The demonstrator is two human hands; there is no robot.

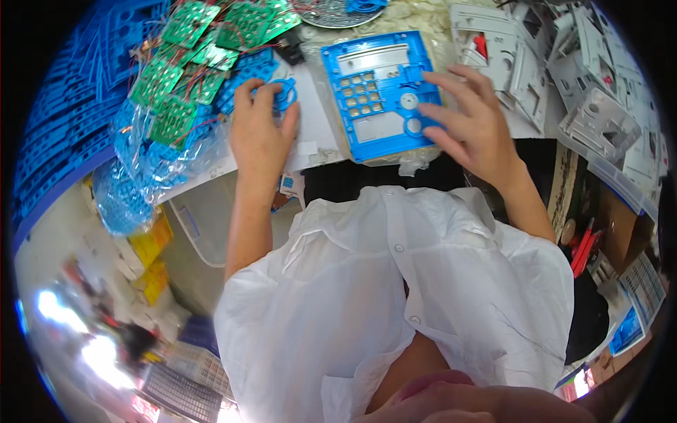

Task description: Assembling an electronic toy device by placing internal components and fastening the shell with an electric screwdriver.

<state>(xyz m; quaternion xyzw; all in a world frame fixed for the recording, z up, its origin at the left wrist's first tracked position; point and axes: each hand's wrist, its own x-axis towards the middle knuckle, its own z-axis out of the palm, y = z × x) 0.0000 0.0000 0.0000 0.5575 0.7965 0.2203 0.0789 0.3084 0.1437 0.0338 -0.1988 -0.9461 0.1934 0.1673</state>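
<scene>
A blue plastic housing panel [390,135] lies at the middle of the table, with a grid of small key openings, a long window and round holes. My right hand [474,125] is over its right edge, fingers spread and nothing seen in them. To the left, my left hand [261,134] reaches to small blue plastic parts [254,65]. Its fingers are bent and its thumb stands apart, beside a round blue ring-shaped part [285,94]. Whether the fingertips touch that part is hard to tell.
Green circuit boards [173,121] with thin wires are heaped at the left, above a clear bag of blue parts [123,201]. Stacked blue panels [70,106] fill the far left. White plastic housings [525,77] pile up at the right. A round tray [338,13] stands at the back.
</scene>
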